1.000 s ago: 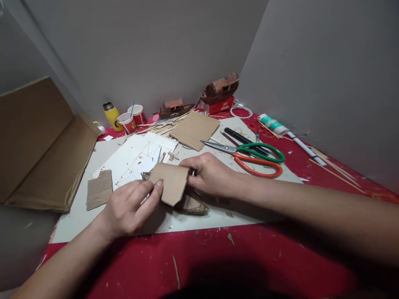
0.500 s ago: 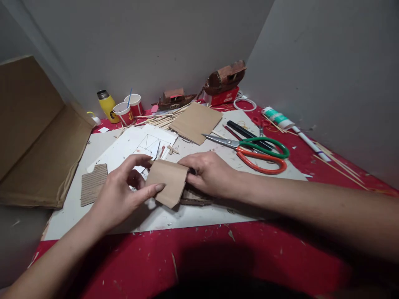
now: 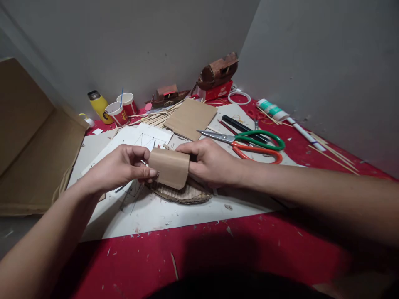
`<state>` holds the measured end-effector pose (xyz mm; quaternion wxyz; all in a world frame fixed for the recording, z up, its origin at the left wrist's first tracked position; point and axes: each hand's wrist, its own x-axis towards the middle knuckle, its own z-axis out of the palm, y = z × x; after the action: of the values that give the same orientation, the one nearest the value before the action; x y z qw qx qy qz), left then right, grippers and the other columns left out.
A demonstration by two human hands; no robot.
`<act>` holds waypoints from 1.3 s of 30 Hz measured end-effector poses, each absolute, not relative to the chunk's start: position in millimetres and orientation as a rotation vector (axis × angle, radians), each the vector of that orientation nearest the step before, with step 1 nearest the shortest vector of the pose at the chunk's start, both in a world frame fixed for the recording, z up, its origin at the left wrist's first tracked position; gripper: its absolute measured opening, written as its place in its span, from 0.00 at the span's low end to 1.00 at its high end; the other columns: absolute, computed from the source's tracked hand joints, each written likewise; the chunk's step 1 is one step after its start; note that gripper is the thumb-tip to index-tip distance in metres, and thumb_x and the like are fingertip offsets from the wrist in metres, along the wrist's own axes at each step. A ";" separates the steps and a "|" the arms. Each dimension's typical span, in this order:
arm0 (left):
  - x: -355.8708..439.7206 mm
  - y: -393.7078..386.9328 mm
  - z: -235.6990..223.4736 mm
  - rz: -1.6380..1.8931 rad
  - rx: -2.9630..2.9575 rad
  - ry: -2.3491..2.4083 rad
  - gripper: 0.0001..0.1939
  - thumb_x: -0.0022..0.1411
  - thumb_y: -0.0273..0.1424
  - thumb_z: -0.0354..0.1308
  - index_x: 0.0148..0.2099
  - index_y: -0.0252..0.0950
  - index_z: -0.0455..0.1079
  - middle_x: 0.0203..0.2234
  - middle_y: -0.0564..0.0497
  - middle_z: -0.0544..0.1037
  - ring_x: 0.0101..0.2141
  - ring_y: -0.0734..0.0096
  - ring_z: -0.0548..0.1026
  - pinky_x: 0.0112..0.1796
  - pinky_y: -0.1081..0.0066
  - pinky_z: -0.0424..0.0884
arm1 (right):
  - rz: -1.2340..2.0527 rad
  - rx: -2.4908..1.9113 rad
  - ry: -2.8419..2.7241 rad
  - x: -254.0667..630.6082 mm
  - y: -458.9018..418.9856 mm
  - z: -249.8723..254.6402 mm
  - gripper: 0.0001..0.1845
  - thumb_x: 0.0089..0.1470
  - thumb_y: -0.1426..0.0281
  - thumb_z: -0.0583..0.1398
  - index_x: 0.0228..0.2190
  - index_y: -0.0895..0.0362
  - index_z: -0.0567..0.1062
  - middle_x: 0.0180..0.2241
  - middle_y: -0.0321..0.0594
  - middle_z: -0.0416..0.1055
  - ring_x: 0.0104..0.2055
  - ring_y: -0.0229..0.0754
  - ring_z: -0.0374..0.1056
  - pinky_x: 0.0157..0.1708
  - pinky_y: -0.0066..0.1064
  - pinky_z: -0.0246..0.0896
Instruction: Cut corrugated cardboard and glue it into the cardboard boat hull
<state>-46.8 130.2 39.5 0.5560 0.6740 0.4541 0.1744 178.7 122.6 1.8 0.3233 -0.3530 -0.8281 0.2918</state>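
Between my two hands a curved piece of cardboard (image 3: 171,169) is held up, its top edge bent over. My left hand (image 3: 129,164) pinches its left edge, thumb in front. At the right edge my right hand (image 3: 208,162) grips it, with the fingertips partly hidden behind the cardboard. Just below lies a boat-shaped corrugated cardboard piece (image 3: 181,196) on the white sheet; the held cardboard covers part of it, and I cannot tell whether they touch.
Large scissors (image 3: 249,141) with green and orange handles lie right of centre, beside black pens (image 3: 241,124). A flat cardboard sheet (image 3: 190,118) and wooden sticks (image 3: 156,118) lie behind. Paper cups (image 3: 116,114), a yellow bottle (image 3: 100,108) and model boats (image 3: 218,70) stand at the back. A cardboard box (image 3: 28,137) is at left.
The cardboard between my hands has turned more level, showing more of the boat-shaped piece beneath. My left hand has shifted up, its thumb now at the left edge. The view has moved slightly.
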 end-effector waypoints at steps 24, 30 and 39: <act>-51.5 117.6 13.0 0.263 1.808 1.249 0.08 0.54 0.30 0.62 0.37 0.35 0.78 0.24 0.51 0.79 0.23 0.71 0.73 0.24 0.72 0.70 | 0.557 -1.128 -2.532 174.1 125.5 -6.2 0.14 0.44 0.83 0.56 0.31 0.61 0.78 0.30 0.44 0.77 0.32 0.40 0.69 0.31 0.26 0.57; -46.9 107.0 14.2 0.310 1.808 1.177 0.04 0.55 0.29 0.61 0.33 0.35 0.76 0.21 0.53 0.77 0.19 0.76 0.69 0.19 0.76 0.64 | 0.565 -1.126 -2.573 176.2 119.4 -6.8 0.13 0.44 0.82 0.57 0.32 0.60 0.77 0.31 0.44 0.77 0.33 0.42 0.70 0.31 0.27 0.56; -48.3 95.5 3.2 0.475 1.778 1.179 0.06 0.57 0.25 0.60 0.38 0.36 0.76 0.21 0.55 0.76 0.21 0.76 0.70 0.22 0.75 0.68 | 0.504 -1.101 -2.585 173.7 120.0 -9.8 0.12 0.44 0.81 0.57 0.32 0.58 0.77 0.31 0.42 0.77 0.33 0.42 0.69 0.30 0.28 0.55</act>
<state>-48.3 95.5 3.2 0.4598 0.7224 0.4790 0.1931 173.7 120.0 -9.8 0.1431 -0.3818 -0.8962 0.1749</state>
